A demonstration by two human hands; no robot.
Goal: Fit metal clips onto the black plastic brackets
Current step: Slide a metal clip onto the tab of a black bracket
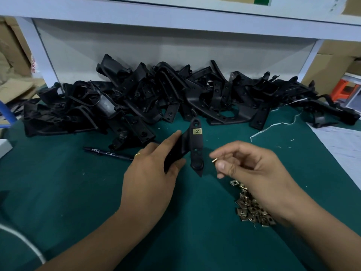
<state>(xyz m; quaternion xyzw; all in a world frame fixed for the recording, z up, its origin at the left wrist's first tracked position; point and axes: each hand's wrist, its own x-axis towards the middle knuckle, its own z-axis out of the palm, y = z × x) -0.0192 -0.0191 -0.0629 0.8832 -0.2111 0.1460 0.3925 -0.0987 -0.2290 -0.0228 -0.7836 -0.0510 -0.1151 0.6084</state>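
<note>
Standing up off the green mat [82, 202], a black bracket [196, 151] is gripped by the left hand [150, 173], with one brass clip [197, 131] already seated near its upper end. Just to its right, the right hand [252, 167] pinches a loose clip [214, 160] between thumb and fingertip. Beneath that wrist lies a heap of clips [252, 208]; behind, a pile of brackets [156, 94], and a pen [107, 152].

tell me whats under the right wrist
A heap of loose metal clips lies on the green mat under the right hand; the wrist covers part of it.
</note>
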